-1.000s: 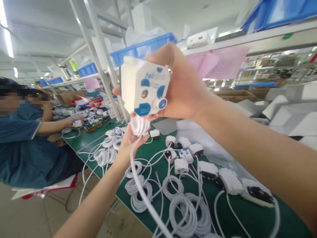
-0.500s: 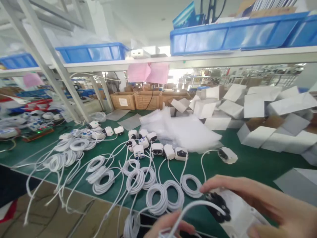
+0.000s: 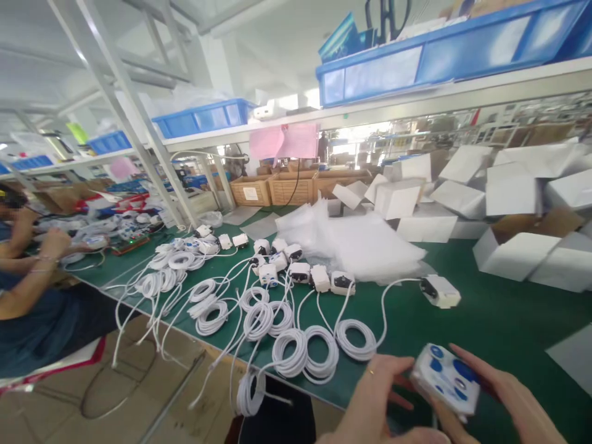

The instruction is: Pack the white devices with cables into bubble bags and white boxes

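Near the bottom right, a white boxy device (image 3: 446, 381) shows a face with several round blue patches. My right hand (image 3: 513, 394) grips it along its right side and lower edge. My left hand (image 3: 379, 401), wearing a ring, has its fingertips at the device's left side, with the thumb below. Just beyond lies a similar white device (image 3: 440, 291) with a black fitting and a white cable. To the left are several more such devices (image 3: 319, 279), their white cables wound into coils (image 3: 356, 339) along the green table's front edge.
Clear plastic bags (image 3: 365, 246) lie behind the devices. Open white boxes (image 3: 513, 253) are piled at the right. Brown cartons (image 3: 291, 188) stand at the back, under a shelf with blue bins (image 3: 374, 80). A co-worker's arm (image 3: 41, 259) is at far left.
The held device has turned from its black-fitting side to its blue-patched face. My left hand has risen to it. The view has swung left, bringing a co-worker into sight.
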`<move>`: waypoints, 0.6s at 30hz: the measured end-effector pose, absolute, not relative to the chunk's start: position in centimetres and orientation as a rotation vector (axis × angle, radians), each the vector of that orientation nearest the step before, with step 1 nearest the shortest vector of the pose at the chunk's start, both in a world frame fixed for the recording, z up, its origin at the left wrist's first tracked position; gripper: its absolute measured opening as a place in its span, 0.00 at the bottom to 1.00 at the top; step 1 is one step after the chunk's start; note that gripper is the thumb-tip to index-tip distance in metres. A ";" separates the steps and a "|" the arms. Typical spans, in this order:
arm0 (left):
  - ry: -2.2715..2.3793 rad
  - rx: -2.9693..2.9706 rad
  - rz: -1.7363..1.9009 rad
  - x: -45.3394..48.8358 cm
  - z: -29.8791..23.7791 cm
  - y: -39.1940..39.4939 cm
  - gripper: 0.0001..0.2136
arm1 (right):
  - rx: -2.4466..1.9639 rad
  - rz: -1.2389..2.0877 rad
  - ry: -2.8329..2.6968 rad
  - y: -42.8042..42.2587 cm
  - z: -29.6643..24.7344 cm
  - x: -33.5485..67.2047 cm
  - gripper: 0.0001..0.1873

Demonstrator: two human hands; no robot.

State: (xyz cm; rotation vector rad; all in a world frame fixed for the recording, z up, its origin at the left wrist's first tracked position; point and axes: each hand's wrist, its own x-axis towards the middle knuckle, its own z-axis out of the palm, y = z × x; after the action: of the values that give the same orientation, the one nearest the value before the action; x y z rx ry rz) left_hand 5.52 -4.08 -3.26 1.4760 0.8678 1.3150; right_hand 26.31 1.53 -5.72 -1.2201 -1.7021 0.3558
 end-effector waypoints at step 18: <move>1.190 1.379 1.290 7.4 -4.1 -3.1 0.32 | -0.998 0.721 -1.598 -2.7 -5.5 23.2 0.37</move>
State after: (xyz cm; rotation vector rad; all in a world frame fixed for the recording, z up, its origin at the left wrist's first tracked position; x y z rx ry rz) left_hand 7.39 -3.08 -4.09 1.3787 1.1896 1.2898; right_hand 23.20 -2.68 -5.50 -0.9983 -1.5977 0.7206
